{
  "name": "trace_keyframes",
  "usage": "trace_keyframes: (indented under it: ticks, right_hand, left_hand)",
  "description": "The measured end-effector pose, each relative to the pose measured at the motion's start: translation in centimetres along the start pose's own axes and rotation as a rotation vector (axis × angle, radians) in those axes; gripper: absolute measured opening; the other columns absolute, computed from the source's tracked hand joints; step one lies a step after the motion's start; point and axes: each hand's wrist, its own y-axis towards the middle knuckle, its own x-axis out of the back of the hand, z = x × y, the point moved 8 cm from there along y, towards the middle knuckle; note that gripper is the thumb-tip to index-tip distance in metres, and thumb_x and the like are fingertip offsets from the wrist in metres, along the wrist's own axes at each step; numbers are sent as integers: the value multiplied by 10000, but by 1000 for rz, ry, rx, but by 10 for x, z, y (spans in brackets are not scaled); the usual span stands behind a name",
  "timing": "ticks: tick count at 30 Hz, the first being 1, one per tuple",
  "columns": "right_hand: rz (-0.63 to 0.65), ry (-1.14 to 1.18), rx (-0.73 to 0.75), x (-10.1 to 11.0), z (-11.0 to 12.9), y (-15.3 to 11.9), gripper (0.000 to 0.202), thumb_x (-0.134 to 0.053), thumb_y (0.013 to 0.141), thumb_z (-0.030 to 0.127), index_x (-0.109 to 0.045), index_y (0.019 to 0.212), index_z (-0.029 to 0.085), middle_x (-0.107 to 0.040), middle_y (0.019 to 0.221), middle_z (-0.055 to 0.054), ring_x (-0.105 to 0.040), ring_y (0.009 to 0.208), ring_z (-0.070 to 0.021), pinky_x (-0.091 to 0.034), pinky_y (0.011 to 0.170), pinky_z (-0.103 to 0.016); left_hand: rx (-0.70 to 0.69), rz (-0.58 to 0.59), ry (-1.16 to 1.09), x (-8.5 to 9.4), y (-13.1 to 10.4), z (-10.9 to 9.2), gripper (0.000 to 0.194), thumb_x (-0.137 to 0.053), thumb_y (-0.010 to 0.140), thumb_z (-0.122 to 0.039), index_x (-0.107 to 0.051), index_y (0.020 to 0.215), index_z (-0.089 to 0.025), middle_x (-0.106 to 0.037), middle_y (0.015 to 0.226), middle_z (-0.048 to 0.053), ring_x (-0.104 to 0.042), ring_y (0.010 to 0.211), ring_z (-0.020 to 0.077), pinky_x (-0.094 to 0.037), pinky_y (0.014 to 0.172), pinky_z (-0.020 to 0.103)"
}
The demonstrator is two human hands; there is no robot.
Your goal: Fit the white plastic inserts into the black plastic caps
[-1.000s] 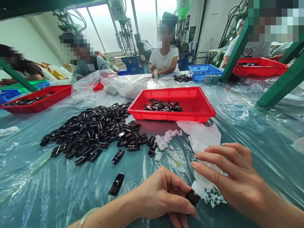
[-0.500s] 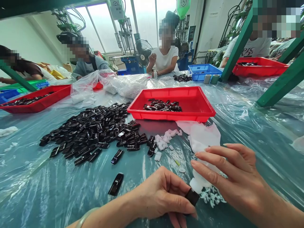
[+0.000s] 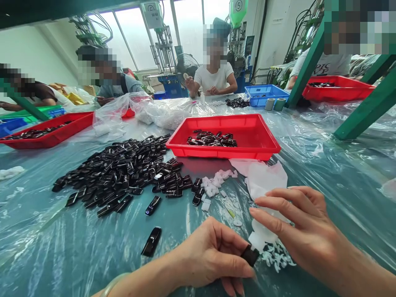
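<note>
While the left hand (image 3: 215,255) pinches a small flat black piece (image 3: 250,255) between thumb and fingers above the plastic-covered green surface (image 3: 102,247), the right hand (image 3: 309,233) has its fingers half-bent and apart over a whitish translucent object (image 3: 259,238); whether it grips this, I cannot tell. Ideally, the pinch should be firm, the piece's free end uncovered, and the right hand's touch light and steady.

The surface (image 3: 312,165) is blue-green, with shiny, wrinkly clear plastic (image 3: 71,243) spread over it. On it lies a big pile of black pieces (image 3: 117,173), just beside a red tray (image 3: 229,153). White bits (image 3: 213,184) sit in front of the tray. Small pale bits (image 3: 277,259) lie nearer the front. A blue tray (image 3: 268,99) stands farther back.
</note>
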Motion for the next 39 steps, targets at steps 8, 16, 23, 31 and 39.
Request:
trace_keyframes:
  ticks: [8,16,23,31,39]
  right_hand:
    - [-7,10,18,0,2,-3,271,-403,884,99,-618,991,222,-653,985,-49,-536,988,-217,-302,864,-430]
    - [-44,29,-45,4,-12,2,342,-409,840,8,-612,984,242,-663,977,-30,-551,968,-197,-322,840,-412]
    - [-173,-7,-419,9,-79,-8,274,-617,771,232,-593,1041,199,-680,962,-64,-643,838,-220,-478,617,-285]
    - [-257,37,-630,-10,-159,-46,234,-548,848,300,-557,1008,130,-642,727,-3,-588,526,-82,-457,436,-179]
    - [-92,111,-875,-35,-193,-71,249,-518,873,314,-543,1054,144,-604,919,-32,-588,691,-106,-512,591,-266]
  left_hand:
    - [3,35,6,-3,0,2,219,-740,581,-277,-677,669,-87,-579,523,1,-571,447,86,-457,408,147]
    - [-10,-4,-4,1,-1,-3,209,-740,582,-230,-720,741,-97,-626,587,27,-584,510,91,-475,487,166]
    - [-120,-69,89,5,-3,-11,251,-770,530,-214,-748,767,-133,-613,639,28,-512,550,80,-408,525,178]
    - [-214,-51,122,3,-4,-19,229,-744,568,-164,-749,796,-141,-649,732,63,-520,642,106,-412,617,217]
    - [-236,-40,138,3,-5,-20,223,-740,580,-169,-747,800,-133,-649,738,66,-529,654,112,-419,620,220]
